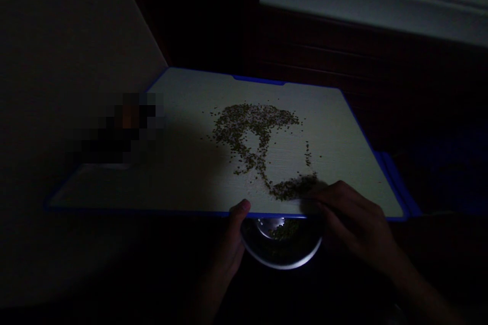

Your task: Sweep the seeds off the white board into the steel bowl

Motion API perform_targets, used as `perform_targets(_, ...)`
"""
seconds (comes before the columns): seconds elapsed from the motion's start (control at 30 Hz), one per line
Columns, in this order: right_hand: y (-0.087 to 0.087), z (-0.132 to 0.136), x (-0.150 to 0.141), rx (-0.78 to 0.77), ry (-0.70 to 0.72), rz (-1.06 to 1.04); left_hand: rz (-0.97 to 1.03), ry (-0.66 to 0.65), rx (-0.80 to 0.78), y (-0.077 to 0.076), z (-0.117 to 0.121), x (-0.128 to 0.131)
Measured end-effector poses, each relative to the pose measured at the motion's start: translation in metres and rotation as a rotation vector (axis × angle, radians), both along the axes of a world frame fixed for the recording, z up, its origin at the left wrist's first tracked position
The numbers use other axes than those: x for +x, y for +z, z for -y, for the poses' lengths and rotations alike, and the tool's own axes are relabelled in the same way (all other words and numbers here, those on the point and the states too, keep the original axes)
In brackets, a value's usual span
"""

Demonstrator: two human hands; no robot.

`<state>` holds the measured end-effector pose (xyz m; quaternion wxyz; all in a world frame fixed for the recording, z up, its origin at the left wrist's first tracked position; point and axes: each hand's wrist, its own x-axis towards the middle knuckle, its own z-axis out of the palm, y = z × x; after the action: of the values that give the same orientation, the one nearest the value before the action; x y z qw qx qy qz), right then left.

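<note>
A pale board (pixel 183 162) with a blue rim fills the middle of the view. Small greenish grains (pixel 244 122), perhaps mung beans, lie scattered across it, with a darker heap near its front edge. Just below that edge is a shiny metal bowl (pixel 305 259) with more grains inside. My left hand (pixel 232 244) is closed at the bowl's left side, its thumb up at the board's edge; its other fingers are mostly hidden. My right hand (pixel 354 213) is at the front heap, fingers pressed together; whatever is between the fingertips cannot be made out.
The room is very dark. A pixelated patch covers something at the board's left edge. Beyond the board a pale ledge (pixel 362 5) crosses the upper right, and a light surface (pixel 68 35) rises at left. Something blue (pixel 396 177) shows beside the right edge.
</note>
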<state>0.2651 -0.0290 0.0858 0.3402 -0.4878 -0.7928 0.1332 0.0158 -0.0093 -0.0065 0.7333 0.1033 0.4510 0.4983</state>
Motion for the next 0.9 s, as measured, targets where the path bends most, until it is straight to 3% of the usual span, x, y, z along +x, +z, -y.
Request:
perform_targets(0.23, -0.001, -0.027, 0.007, 0.096, -0.02, 0.072, -0.037, -0.013, -0.046, -0.001, -0.002, 0.0)
perform_targets(0.4, 0.0, -0.043, 0.003, 0.128, -0.071, 0.089, -0.065, 0.049, -0.081, 0.001, -0.003, 0.002)
perform_targets(0.57, 0.001, -0.036, -0.006, 0.128, 0.055, 0.003, -0.05, 0.0, -0.07, -0.001, -0.001, -0.001)
perform_targets(0.7, -0.003, -0.02, -0.004, 0.079, 0.046, -0.147, -0.046, -0.024, -0.076, 0.003, 0.0, -0.002)
perform_targets(0.9, -0.012, -0.015, -0.004, 0.077, 0.118, -0.06, -0.011, -0.027, -0.056, 0.009, -0.001, -0.001)
